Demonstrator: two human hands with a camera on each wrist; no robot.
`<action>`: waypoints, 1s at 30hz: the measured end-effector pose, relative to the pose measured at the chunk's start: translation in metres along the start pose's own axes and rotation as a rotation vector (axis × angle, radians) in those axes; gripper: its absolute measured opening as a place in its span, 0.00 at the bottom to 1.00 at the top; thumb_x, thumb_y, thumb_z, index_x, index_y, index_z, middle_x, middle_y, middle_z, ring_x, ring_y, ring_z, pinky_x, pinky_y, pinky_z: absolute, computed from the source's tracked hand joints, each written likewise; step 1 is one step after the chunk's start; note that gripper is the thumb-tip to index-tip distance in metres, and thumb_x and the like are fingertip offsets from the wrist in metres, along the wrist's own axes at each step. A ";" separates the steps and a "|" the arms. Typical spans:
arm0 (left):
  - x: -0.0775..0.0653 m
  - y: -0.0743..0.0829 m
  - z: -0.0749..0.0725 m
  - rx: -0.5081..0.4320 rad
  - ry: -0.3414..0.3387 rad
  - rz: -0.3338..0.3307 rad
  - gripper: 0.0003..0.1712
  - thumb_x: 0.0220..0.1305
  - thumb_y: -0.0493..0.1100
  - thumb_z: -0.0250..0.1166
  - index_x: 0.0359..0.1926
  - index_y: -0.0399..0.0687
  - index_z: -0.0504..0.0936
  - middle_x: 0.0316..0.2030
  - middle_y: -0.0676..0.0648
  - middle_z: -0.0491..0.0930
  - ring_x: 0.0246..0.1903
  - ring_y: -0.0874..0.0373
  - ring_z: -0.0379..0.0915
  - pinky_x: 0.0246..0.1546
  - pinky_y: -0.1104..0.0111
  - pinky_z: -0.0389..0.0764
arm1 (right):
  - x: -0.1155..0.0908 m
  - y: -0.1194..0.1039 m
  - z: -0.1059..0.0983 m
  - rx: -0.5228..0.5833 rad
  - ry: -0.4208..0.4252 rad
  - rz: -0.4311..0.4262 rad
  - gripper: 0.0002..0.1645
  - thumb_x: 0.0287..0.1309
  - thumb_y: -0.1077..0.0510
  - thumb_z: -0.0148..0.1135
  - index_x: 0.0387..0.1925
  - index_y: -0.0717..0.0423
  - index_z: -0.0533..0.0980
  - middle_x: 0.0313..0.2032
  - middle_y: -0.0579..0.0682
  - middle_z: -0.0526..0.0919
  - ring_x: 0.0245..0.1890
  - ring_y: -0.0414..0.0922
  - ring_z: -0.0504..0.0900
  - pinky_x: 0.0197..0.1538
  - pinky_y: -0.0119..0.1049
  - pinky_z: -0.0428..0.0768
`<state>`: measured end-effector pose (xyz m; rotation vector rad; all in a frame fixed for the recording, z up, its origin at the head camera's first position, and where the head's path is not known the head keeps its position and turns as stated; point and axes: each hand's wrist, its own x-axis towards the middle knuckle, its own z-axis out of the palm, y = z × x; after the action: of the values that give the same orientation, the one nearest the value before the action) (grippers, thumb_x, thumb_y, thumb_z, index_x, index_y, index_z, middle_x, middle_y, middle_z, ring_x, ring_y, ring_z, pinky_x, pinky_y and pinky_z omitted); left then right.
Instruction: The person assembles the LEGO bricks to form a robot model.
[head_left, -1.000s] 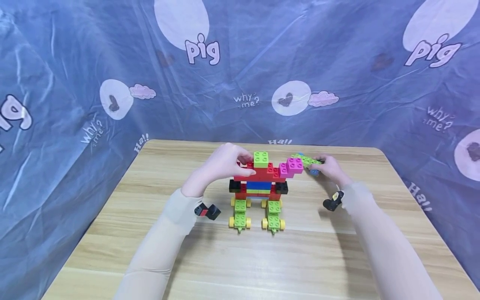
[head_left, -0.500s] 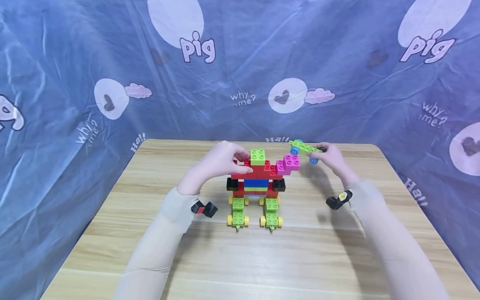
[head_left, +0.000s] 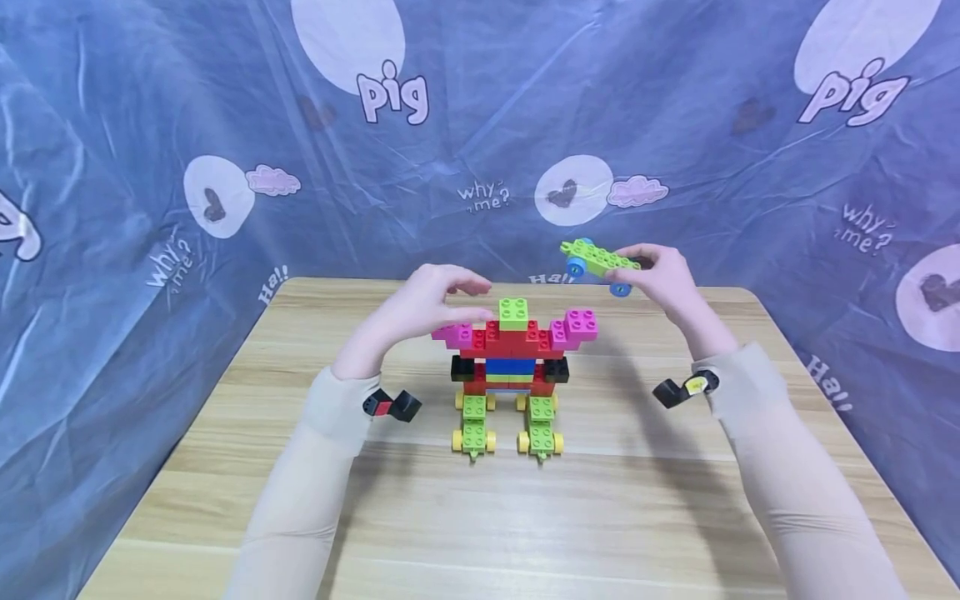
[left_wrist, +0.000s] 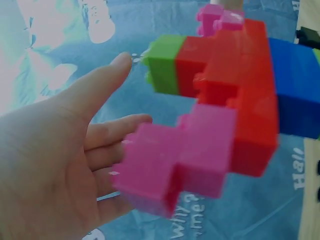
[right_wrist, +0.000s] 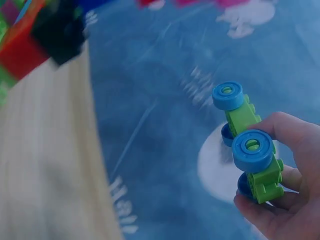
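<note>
A robot-like figure of toy building bricks (head_left: 512, 342) stands upright on the table, with red, blue and black bricks in its body. On top sits a lime green brick (head_left: 513, 313), and pink bricks (head_left: 581, 323) form the two raised arms. Two green wheeled bases (head_left: 541, 433) with yellow wheels make the feet. My left hand (head_left: 427, 304) is beside the left pink arm, thumb and fingers spread; in the left wrist view the pink bricks (left_wrist: 155, 167) overlap its fingers. Up at the right, my right hand (head_left: 663, 275) pinches a green wheeled base with blue wheels (head_left: 592, 257) by one end.
A wooden table (head_left: 480, 525) lies under the figure. Behind it and along both sides hangs a blue printed cloth (head_left: 480, 125). Small black cameras (head_left: 393, 406) are strapped at both wrists.
My right hand has lifted the blue-wheeled base from the table, up and slightly left. The left hand has let go of the figure's left arm and drawn back up and left.
</note>
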<state>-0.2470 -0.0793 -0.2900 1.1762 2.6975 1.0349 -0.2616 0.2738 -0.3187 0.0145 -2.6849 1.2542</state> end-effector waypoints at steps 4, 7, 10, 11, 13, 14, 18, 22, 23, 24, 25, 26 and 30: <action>0.000 0.004 -0.012 0.025 0.076 0.001 0.27 0.59 0.49 0.69 0.57 0.42 0.78 0.55 0.44 0.80 0.56 0.52 0.75 0.59 0.58 0.74 | -0.004 -0.025 -0.003 0.034 -0.004 -0.046 0.29 0.52 0.49 0.71 0.54 0.58 0.78 0.42 0.47 0.80 0.38 0.41 0.73 0.35 0.28 0.73; 0.002 0.007 -0.016 0.043 0.151 0.003 0.28 0.60 0.49 0.68 0.59 0.42 0.77 0.56 0.44 0.79 0.56 0.51 0.74 0.57 0.58 0.75 | -0.008 -0.043 -0.002 0.063 -0.013 -0.077 0.27 0.51 0.51 0.72 0.51 0.57 0.79 0.38 0.41 0.81 0.36 0.40 0.75 0.33 0.27 0.75; 0.004 0.011 -0.018 0.057 0.217 0.011 0.30 0.61 0.50 0.68 0.61 0.44 0.75 0.58 0.45 0.77 0.55 0.53 0.74 0.55 0.60 0.76 | -0.012 -0.060 0.001 0.091 -0.040 -0.107 0.25 0.50 0.53 0.72 0.50 0.57 0.80 0.37 0.41 0.82 0.33 0.38 0.76 0.33 0.27 0.75; 0.005 0.013 -0.018 0.058 0.234 0.015 0.30 0.61 0.50 0.68 0.62 0.45 0.75 0.58 0.45 0.77 0.56 0.53 0.73 0.56 0.61 0.76 | -0.014 -0.065 0.002 0.097 -0.051 -0.115 0.25 0.50 0.53 0.72 0.50 0.58 0.80 0.37 0.42 0.82 0.33 0.37 0.77 0.33 0.27 0.76; 0.006 0.017 -0.018 0.055 0.265 0.029 0.31 0.61 0.50 0.67 0.63 0.45 0.74 0.59 0.46 0.76 0.57 0.54 0.72 0.56 0.62 0.75 | -0.017 -0.076 0.005 0.106 -0.076 -0.127 0.24 0.50 0.54 0.72 0.50 0.58 0.80 0.38 0.45 0.82 0.33 0.37 0.77 0.34 0.27 0.77; 0.007 0.019 -0.018 0.053 0.278 0.036 0.31 0.61 0.50 0.67 0.63 0.45 0.73 0.60 0.46 0.76 0.58 0.54 0.72 0.57 0.62 0.75 | -0.019 -0.080 0.007 0.105 -0.088 -0.129 0.24 0.50 0.54 0.72 0.50 0.57 0.80 0.39 0.46 0.82 0.33 0.37 0.78 0.34 0.28 0.77; 0.010 0.027 -0.019 0.041 0.305 0.057 0.31 0.62 0.49 0.66 0.64 0.45 0.73 0.61 0.46 0.74 0.61 0.55 0.69 0.59 0.61 0.74 | -0.023 -0.095 0.014 0.089 -0.132 -0.139 0.24 0.50 0.53 0.72 0.50 0.55 0.80 0.40 0.51 0.82 0.35 0.41 0.79 0.34 0.29 0.79; 0.012 0.033 -0.019 0.042 0.282 0.071 0.30 0.63 0.49 0.66 0.64 0.45 0.73 0.62 0.47 0.74 0.63 0.55 0.67 0.59 0.61 0.74 | -0.028 -0.105 0.020 0.072 -0.172 -0.157 0.23 0.50 0.52 0.72 0.49 0.54 0.81 0.42 0.52 0.82 0.38 0.45 0.78 0.38 0.33 0.78; 0.012 0.035 -0.020 0.046 0.274 0.074 0.30 0.63 0.49 0.66 0.63 0.45 0.74 0.62 0.47 0.75 0.63 0.55 0.67 0.59 0.61 0.73 | -0.029 -0.107 0.022 0.069 -0.180 -0.162 0.23 0.50 0.53 0.72 0.49 0.54 0.81 0.43 0.52 0.83 0.38 0.45 0.78 0.39 0.34 0.77; 0.012 0.036 -0.019 0.051 0.268 0.076 0.29 0.63 0.49 0.66 0.63 0.45 0.74 0.61 0.47 0.75 0.62 0.55 0.67 0.59 0.62 0.74 | -0.031 -0.108 0.023 0.064 -0.187 -0.165 0.23 0.49 0.53 0.72 0.49 0.54 0.81 0.43 0.53 0.83 0.38 0.45 0.78 0.40 0.35 0.76; 0.013 0.036 -0.019 0.056 0.263 0.079 0.29 0.63 0.49 0.66 0.62 0.45 0.75 0.60 0.47 0.76 0.62 0.55 0.68 0.59 0.62 0.74 | -0.032 -0.110 0.025 0.061 -0.193 -0.169 0.23 0.49 0.53 0.72 0.49 0.53 0.81 0.43 0.53 0.83 0.39 0.45 0.78 0.40 0.36 0.76; 0.013 0.037 -0.019 0.060 0.259 0.080 0.28 0.63 0.49 0.66 0.62 0.45 0.75 0.60 0.47 0.76 0.61 0.55 0.68 0.58 0.63 0.74 | -0.033 -0.112 0.026 0.058 -0.198 -0.171 0.23 0.49 0.53 0.72 0.48 0.53 0.81 0.42 0.53 0.84 0.38 0.45 0.79 0.40 0.36 0.76; 0.014 0.038 -0.018 0.065 0.237 0.086 0.25 0.62 0.48 0.66 0.59 0.44 0.78 0.56 0.46 0.79 0.55 0.54 0.70 0.53 0.64 0.75 | -0.036 -0.116 0.032 0.064 -0.218 -0.179 0.22 0.48 0.53 0.73 0.47 0.54 0.82 0.40 0.52 0.84 0.37 0.46 0.80 0.37 0.36 0.77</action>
<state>-0.2372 -0.0613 -0.2507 1.2653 2.9020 1.1760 -0.2211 0.1724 -0.2569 0.4132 -2.7442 1.3509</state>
